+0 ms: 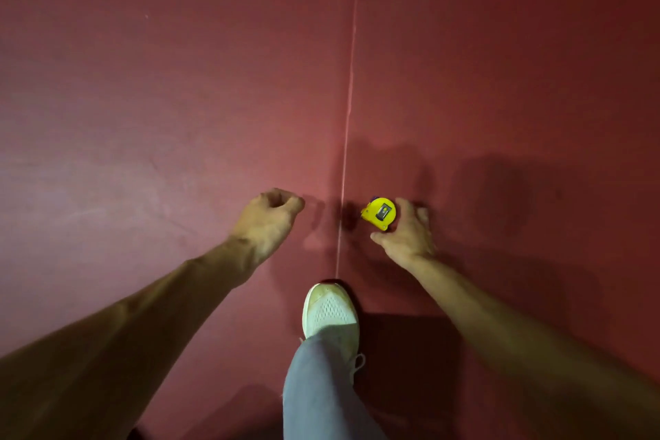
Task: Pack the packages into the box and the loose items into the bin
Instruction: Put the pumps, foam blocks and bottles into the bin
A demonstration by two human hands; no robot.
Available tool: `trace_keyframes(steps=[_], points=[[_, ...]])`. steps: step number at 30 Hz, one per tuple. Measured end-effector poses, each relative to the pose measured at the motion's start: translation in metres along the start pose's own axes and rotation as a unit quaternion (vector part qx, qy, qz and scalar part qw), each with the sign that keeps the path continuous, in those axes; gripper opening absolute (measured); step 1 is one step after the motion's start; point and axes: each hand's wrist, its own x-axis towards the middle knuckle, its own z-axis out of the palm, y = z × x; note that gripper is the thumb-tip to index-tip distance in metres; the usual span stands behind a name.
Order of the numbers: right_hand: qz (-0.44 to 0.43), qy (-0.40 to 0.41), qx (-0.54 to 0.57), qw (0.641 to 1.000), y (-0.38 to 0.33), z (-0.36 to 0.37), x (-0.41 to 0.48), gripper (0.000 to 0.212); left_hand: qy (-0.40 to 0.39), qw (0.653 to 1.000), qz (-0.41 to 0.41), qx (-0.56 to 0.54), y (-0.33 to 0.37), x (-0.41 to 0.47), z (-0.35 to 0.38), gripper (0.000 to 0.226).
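A yellow tape measure (379, 213) with a metal clip on its face is held over the red floor, right of centre. My right hand (407, 232) grips it from the right, thumb under it and fingers curled behind. My left hand (268, 221) hangs to the left of the floor seam with its fingers curled in and nothing in it. No box, bin or package is in view.
The red floor (178, 100) fills the view, with a pale seam line (348, 111) running away from me. My foot in a white shoe (330, 314) and a grey trouser leg (318, 389) stand at the bottom centre.
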Motion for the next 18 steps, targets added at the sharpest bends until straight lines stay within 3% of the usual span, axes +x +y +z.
trace_keyframes(steps=[4, 8, 13, 18], points=[[-0.034, -0.003, -0.061, 0.998, 0.011, 0.032, 0.053, 0.075, 0.031, 0.999, -0.034, 0.010, -0.031, 0.036, 0.014, 0.015], [-0.061, 0.012, -0.095, 0.994, 0.004, 0.050, 0.067, 0.059, 0.069, 0.996, -0.064, 0.006, -0.050, 0.039, 0.000, 0.015], [-0.091, -0.029, -0.015, 0.995, -0.046, 0.027, 0.020, 0.052, 0.121, 0.989, -0.085, -0.017, -0.042, -0.015, -0.050, 0.017], [-0.101, -0.085, 0.132, 0.982, -0.147, -0.009, -0.063, 0.044, 0.157, 0.986, -0.046, 0.018, -0.002, -0.105, -0.118, 0.018]])
